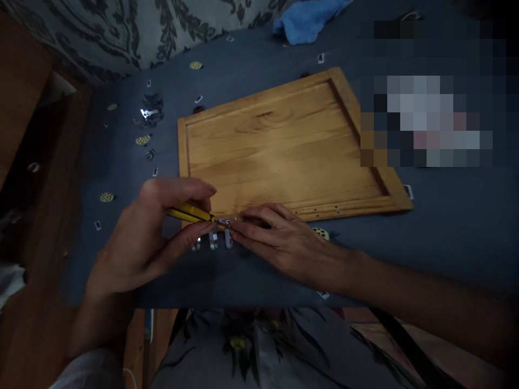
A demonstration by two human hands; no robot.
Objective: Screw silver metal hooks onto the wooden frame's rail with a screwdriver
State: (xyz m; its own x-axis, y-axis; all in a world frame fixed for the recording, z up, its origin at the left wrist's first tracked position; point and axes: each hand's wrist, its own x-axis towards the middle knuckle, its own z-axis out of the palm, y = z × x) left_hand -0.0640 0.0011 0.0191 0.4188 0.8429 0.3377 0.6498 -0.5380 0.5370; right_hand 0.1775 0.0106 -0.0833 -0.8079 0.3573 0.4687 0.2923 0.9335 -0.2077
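Observation:
My left hand (141,232) grips a small screwdriver with a yellow and black handle (190,212), thumb and fingers closed round it. Its short shaft points right, at a metal hook strip (222,221) on the near edge of a framed wooden panel (279,146). Several silver hooks (213,239) hang below that edge. Against the strip by the screwdriver's tip, my right hand (284,232) presses with its fingers together. Those fingertips partly cover the strip, and whether a screw is between them cannot be made out.
The panel lies on a dark blue patterned tablecloth (251,275). Small metal parts (150,111) and a little pile of screws (150,155) sit at the left. A blue cloth (308,21) rests at the back. A wooden cabinet (36,232) stands on the left; an upper-right patch is blurred out.

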